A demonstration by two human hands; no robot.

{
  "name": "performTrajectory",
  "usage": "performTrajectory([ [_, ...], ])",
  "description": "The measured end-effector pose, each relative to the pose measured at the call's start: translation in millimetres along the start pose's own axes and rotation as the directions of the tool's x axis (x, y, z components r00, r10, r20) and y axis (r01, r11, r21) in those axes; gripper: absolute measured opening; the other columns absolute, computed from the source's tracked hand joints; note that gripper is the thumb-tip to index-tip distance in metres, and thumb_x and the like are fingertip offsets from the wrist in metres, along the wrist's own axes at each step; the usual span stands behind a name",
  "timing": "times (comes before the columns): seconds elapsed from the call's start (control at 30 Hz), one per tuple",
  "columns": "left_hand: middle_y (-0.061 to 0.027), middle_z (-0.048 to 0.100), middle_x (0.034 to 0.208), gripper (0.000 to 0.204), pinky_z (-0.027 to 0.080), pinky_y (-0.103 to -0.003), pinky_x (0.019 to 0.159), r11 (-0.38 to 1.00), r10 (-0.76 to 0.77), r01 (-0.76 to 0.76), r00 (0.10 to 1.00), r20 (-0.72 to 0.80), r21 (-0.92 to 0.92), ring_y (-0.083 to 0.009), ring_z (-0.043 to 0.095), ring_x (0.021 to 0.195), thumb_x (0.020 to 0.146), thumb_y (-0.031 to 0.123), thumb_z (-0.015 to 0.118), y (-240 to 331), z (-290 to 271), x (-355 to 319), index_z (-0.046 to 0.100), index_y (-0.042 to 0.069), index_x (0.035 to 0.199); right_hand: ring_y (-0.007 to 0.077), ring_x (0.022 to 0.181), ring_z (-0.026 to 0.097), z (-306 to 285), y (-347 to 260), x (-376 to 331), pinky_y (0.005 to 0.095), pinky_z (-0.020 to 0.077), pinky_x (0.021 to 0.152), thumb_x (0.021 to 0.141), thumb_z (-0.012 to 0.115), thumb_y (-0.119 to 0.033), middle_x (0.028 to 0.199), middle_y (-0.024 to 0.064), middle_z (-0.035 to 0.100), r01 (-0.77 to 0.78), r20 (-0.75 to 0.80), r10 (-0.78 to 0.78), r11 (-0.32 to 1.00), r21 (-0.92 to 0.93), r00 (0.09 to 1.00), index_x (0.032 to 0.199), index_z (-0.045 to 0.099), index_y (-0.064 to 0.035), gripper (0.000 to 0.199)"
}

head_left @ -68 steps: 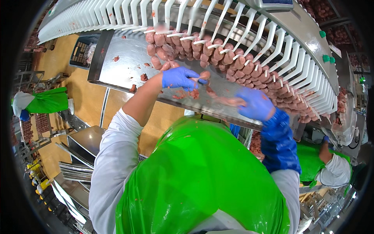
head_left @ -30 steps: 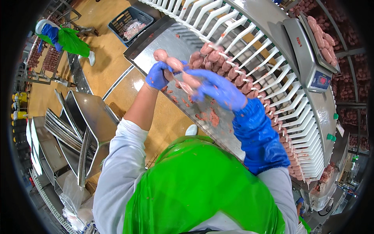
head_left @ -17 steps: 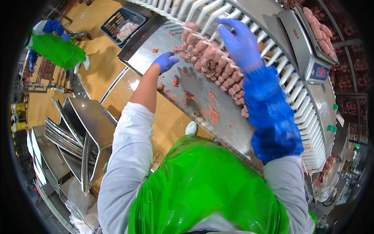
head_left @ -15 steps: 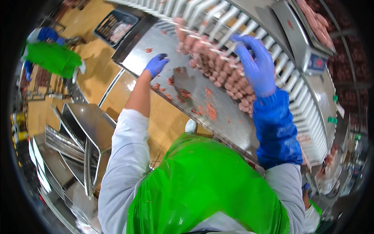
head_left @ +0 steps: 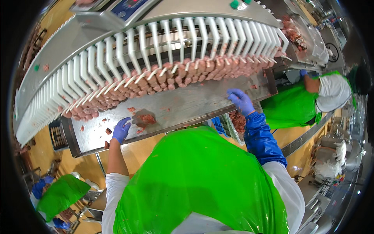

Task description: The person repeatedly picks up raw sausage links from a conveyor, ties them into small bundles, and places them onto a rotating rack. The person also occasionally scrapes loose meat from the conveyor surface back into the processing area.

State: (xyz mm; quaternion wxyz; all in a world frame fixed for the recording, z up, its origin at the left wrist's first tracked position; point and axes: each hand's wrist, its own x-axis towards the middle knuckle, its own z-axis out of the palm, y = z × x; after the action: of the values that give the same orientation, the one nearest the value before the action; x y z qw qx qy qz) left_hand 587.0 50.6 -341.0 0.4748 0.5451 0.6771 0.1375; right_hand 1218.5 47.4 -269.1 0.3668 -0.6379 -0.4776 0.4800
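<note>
Strings of pale pink sausage links (head_left: 163,80) hang from a long curved row of white hooks (head_left: 179,37). Below them runs a shallow steel tray (head_left: 194,100) with scraps of meat (head_left: 146,119) on it. My left hand (head_left: 121,130), in a blue-violet glove, is over the tray's near left part, fingers apart and holding nothing; small meat bits lie beside it. Over the tray's near edge on the right is my right hand (head_left: 241,102), gloved and blue-sleeved. Its fingers are stretched forward and nothing shows in them. Both hands are apart from the sausages.
Beyond the hooks stands a steel machine with a display (head_left: 128,7). A bin of red meat (head_left: 237,121) is below my right forearm. One co-worker in a green apron (head_left: 290,103) stands close at right; another green apron (head_left: 64,197) shows at lower left.
My view has swung to the right, so the hook row now stretches across the top. My right hand has come away from the hooks, down to the tray's near edge.
</note>
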Motion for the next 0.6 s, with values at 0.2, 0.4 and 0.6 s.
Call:
performTrajectory([
  [0.2,-0.0173,0.063,0.122,0.038,0.05,-0.035,0.09,0.98,0.163,-0.167,0.986,0.043,0.108,-0.0272,0.065,0.1,0.093,0.025,0.062,108.1,62.3,12.5,0.061,0.008,0.127,0.0131,0.103,0.058,-130.2,24.3,54.4,0.0291,0.0473,0.092,0.09,0.067,-0.006,0.118,0.0049,0.062,0.292,-0.436,-0.248,0.956,0.036,0.865,0.129,0.058,-0.004,0.04],
  [0.4,-0.0125,0.065,0.113,0.039,0.048,-0.034,0.094,0.993,0.025,-0.028,0.999,0.028,0.114,-0.0232,0.063,0.102,0.092,0.022,0.059,127.5,132.3,-20.7,0.061,0.005,0.127,0.0257,0.122,0.046,-265.2,12.8,123.0,0.0405,0.0449,0.099,0.072,0.086,-0.01,0.14,0.017,0.038,0.364,-0.661,-0.55,0.835,-0.413,0.51,0.145,0.036,-0.0023,0.088],
  [0.6,-0.0175,0.058,0.132,0.043,0.042,-0.04,0.106,0.937,0.214,-0.226,0.974,0.072,0.267,-0.0345,0.055,0.122,0.094,0.034,0.059,215.4,175.0,-42.2,0.06,0.007,0.128,0.0141,0.089,0.051,-343.5,63.7,187.7,0.0288,0.0444,0.078,0.089,0.069,-0.017,0.098,0.0026,0.055,0.575,-0.083,-0.592,0.801,-0.164,0.802,0.109,0.057,-0.0035,0.027],
])
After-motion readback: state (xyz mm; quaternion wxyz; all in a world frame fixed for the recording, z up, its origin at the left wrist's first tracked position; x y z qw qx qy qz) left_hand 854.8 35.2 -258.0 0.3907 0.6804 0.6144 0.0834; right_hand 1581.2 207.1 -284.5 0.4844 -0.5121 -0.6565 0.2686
